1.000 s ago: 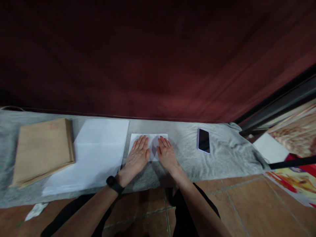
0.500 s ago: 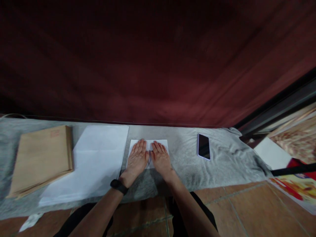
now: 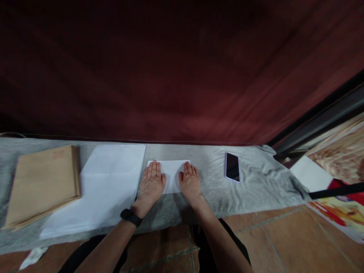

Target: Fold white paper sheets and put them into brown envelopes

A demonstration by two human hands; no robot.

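Note:
A small white piece of paper (image 3: 172, 177), which looks folded, lies flat on the grey cloth (image 3: 210, 193) in front of me. My left hand (image 3: 152, 182) rests palm down on its left end, fingers stretched out and thumb apart. On the right end lies my right hand (image 3: 190, 182), also flat with its fingers extended. Both hands cover the paper's side edges, while its middle shows between the thumbs. Left of my left hand is a stack of large white sheets (image 3: 110, 185) with a faint crease across it.
Brown paper envelopes (image 3: 42, 178) are stacked at the far left, partly over the white sheets. A phone (image 3: 232, 167) in a light purple case lies to the right. Behind the cloth rises a dark red curtain (image 3: 182, 94). Tiled floor (image 3: 273, 235) shows in front.
My hands have slid apart along the paper, the left one leftward and the right one rightward, uncovering its middle. The view has shifted slightly.

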